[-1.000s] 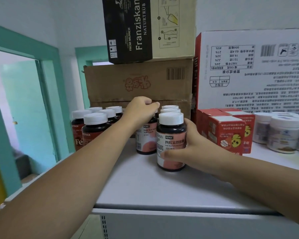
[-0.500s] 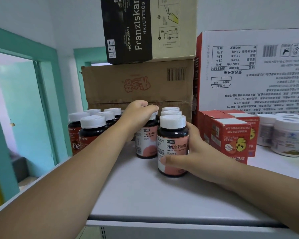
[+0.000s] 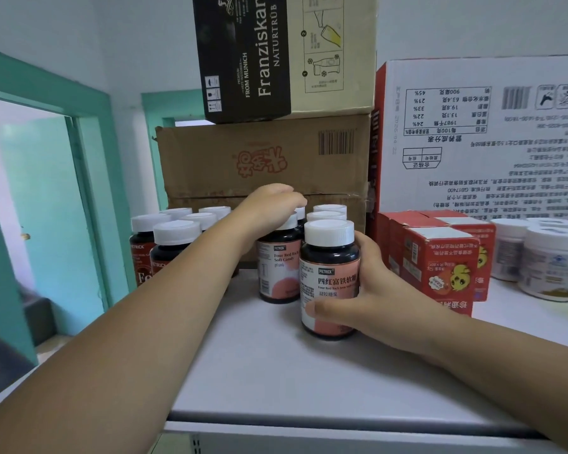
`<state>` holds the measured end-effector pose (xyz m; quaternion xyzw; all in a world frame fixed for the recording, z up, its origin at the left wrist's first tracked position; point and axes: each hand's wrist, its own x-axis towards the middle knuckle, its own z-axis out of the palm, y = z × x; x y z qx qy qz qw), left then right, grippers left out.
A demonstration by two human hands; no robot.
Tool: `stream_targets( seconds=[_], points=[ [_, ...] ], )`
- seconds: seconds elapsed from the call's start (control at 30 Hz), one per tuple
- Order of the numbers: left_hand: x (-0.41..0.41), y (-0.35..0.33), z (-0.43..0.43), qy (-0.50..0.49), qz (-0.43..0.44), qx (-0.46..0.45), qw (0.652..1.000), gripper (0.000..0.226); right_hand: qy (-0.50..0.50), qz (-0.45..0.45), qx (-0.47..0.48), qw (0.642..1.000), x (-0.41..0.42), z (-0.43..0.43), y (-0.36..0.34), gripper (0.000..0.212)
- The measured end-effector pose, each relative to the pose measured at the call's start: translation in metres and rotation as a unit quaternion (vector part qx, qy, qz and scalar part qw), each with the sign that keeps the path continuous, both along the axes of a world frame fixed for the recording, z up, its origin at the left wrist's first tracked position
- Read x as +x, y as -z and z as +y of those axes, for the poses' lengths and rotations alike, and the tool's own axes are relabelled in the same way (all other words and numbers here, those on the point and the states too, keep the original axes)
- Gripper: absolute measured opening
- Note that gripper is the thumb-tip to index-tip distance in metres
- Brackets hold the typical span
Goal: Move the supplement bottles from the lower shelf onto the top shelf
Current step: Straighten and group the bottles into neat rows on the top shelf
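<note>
We're looking across the pale grey top shelf [image 3: 276, 371], which fills the lower half of the frame. Upper right, a big white carton [image 3: 486, 136] with upside-down print stands at the back. At centre a brown carton [image 3: 263, 158] sits against it, and a black-and-cream Franziskaner box [image 3: 276, 54] is stacked on top, running out of the upper edge. Far left there's a teal door frame [image 3: 89, 191].

Moving down in size: at right of centre a row of red boxes [image 3: 440, 257] stands on the shelf, and beside them, at the right edge, a group of white jars [image 3: 551, 263]. Left of centre we have a cluster of bottles [image 3: 174, 237], dark with white caps, partly hidden behind the left forearm.

Now the action. The front bottle [image 3: 328, 276] stands upright in the middle of the frame, its base down on the shelf, just left of the red boxes. The right hand [image 3: 374, 290] is wrapped around it: the thumb [image 3: 322, 309] lies across the lower label at the front, and the fingers curl round the far right side, out of our sight. Just behind and to the left, the second bottle [image 3: 277, 270] stands upright too, touching or nearly touching the front one. The left hand [image 3: 269, 208] comes in from lower left and sits on top of it, fingers [image 3: 295, 199] curled down over the white cap, covering most of it.
</note>
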<state>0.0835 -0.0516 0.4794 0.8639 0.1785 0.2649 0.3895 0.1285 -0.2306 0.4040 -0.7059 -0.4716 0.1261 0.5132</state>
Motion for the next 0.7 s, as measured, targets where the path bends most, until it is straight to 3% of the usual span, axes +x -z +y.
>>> stream_targets(
  seconds=[0.17,0.47,0.7],
  points=[
    [0.0022,-0.0022,0.0038,0.007,0.049,0.048,0.998,0.006,0.001,-0.012,0.01,1.0,0.0022,0.0025,0.0033,0.101],
    [0.0051,0.0017,0.0055,-0.003,0.035,0.069,0.997,0.008,0.011,-0.011,0.013,1.0,0.0023,0.0024,0.0039,0.099],
    [0.0014,0.0009,0.0074,0.04,0.028,0.134,0.99,0.027,0.015,-0.013,0.006,1.0,0.0019,0.0026,0.0027,0.105]
  ],
)
